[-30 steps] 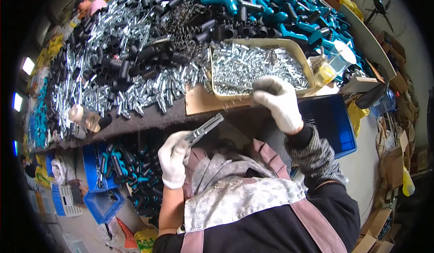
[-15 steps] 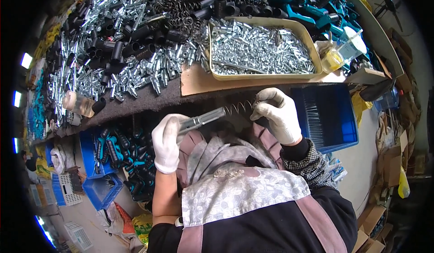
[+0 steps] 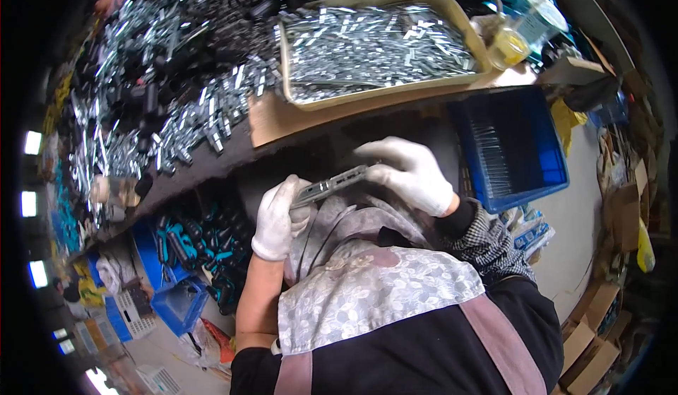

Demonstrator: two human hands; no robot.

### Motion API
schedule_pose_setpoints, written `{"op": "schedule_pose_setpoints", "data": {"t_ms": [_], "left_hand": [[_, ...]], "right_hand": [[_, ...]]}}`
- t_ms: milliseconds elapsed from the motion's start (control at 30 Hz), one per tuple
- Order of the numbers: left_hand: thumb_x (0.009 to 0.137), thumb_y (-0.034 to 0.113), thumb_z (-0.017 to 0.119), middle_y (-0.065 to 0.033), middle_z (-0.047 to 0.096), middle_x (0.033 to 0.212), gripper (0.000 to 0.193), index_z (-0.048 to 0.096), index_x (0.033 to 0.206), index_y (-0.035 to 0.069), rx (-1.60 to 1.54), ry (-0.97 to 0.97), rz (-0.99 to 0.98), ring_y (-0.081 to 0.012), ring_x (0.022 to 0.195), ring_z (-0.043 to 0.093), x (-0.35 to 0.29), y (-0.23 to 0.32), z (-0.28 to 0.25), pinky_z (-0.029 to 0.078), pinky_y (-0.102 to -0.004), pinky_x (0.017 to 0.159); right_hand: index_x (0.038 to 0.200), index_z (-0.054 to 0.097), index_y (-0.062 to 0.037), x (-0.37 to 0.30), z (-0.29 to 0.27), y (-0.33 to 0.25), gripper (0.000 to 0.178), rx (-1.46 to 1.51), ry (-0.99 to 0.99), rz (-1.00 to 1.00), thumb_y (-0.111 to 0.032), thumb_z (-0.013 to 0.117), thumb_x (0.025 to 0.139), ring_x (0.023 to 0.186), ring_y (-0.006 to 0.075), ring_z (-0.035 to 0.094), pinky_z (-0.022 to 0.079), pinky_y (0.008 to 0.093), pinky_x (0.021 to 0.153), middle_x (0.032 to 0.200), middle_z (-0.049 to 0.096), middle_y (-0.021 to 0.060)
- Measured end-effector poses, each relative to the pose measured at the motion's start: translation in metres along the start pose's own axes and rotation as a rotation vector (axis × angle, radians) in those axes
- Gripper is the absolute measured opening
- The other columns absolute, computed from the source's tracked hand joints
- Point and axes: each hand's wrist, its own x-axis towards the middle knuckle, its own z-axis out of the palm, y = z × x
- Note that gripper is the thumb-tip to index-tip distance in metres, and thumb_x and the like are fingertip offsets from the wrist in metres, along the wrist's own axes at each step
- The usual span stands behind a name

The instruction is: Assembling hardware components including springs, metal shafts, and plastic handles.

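Note:
In front of my lap, a silvery metal tube point(image 3: 328, 186) with slots along its side slants up to the right. My left hand point(image 3: 277, 220), in a white glove, grips its lower left end between closed fingers and thumb. At the tube's other end is my right hand point(image 3: 415, 176), gloved too. Its thumb touches the tube's tip while the forefinger stretches out above, apart from it. No coil spring shows between hand and tube; the right palm's inner side is hidden.
A cream tray point(image 3: 385, 95) of small metal parts stands on the bench, on cardboard point(image 3: 272, 121). Loose metal pieces point(image 3: 205, 116) heap left of it. A blue crate point(image 3: 519, 201) holding thin rods is at right; another blue bin point(image 3: 180, 307) sits lower left. A small bottle point(image 3: 113, 191) lies by the bench edge.
The coil spring that stretched between the tube and my right fingers no longer shows. My right hand has moved left against the tube's end, its pinch loosened. The whole view has turned and shifted.

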Motion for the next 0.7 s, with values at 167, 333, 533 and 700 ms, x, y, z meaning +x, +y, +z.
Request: {"op": "schedule_pose_setpoints", "data": {"t_ms": [167, 333, 533, 700], "left_hand": [[0.104, 0.023, 0.047, -0.0044, 0.065, 0.072, 0.033, 0.068, 0.099, -0.002, 0.594, -0.111, 0.134, -0.0094, 0.057, 0.055, 0.000, 0.004, 0.007, 0.044, -0.0254, 0.054], [0.077, 0.013, 0.077, -0.0181, 0.072, 0.095, 0.050, 0.066, 0.124, 0.000, 0.990, -0.239, 0.590, -0.0255, 0.082, 0.071, 0.008, -0.005, 0.042, 0.055, -0.0326, 0.078], [0.074, 0.006, 0.077, -0.0169, 0.072, 0.090, 0.033, 0.072, 0.106, -0.003, 1.074, -0.221, 0.538, -0.0263, 0.079, 0.070, 0.010, -0.014, 0.061, 0.054, -0.0323, 0.075], [0.076, 0.008, 0.076, -0.0174, 0.072, 0.092, 0.030, 0.072, 0.104, -0.003, 1.060, -0.066, 0.508, -0.0269, 0.080, 0.069, 0.010, -0.034, 0.041, 0.054, -0.0345, 0.078]], "right_hand": [[0.112, 0.068, 0.0036, -0.013, 0.010, 0.024, 0.028, 0.466, -0.134, 0.304, -0.020, 0.064, 0.096, 0.088, 0.0116, 0.063, 0.052, 0.0277, 0.082, 0.098, 0.070, 0.0076], [0.113, 0.067, 0.0041, -0.033, 0.031, 0.045, 0.027, 0.507, 0.024, 0.135, -0.014, 0.062, 0.093, 0.094, 0.0191, 0.068, 0.054, 0.0304, 0.085, 0.099, 0.072, 0.0152], [0.128, 0.060, 0.0004, -0.056, -0.014, 0.070, 0.045, 0.122, 0.004, -0.075, -0.024, 0.067, 0.091, 0.095, 0.0274, 0.068, 0.054, 0.0368, 0.088, 0.102, 0.070, 0.0174], [0.099, 0.074, -0.0052, -0.059, -0.155, 0.161, 0.019, -0.287, 0.623, 0.196, -0.016, 0.067, 0.086, 0.085, 0.0296, 0.071, 0.056, 0.0364, 0.079, 0.091, 0.073, 0.0156]]}}
